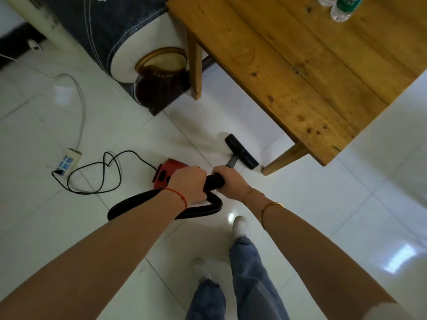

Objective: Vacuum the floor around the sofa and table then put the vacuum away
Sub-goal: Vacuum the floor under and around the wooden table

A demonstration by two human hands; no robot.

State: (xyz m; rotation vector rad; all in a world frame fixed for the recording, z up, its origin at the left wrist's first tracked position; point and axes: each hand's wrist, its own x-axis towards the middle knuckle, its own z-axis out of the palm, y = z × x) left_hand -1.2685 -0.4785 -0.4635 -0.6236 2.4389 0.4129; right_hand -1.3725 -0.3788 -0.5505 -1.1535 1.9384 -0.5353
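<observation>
My left hand and my right hand both grip the black handle of the vacuum wand. The wand runs down to a black floor nozzle resting on the white tiles beside the near leg of the wooden table. The red vacuum body sits on the floor just left of my left hand, partly hidden by it. Its black ribbed hose loops under my wrists. The end of the sofa, dark with a white rounded arm, stands at the upper left of the table.
A black power cord coils on the floor to a white power strip with a grey cable. A dark woven basket sits between sofa and table leg. Plastic bottles stand on the table. My feet in white shoes are below.
</observation>
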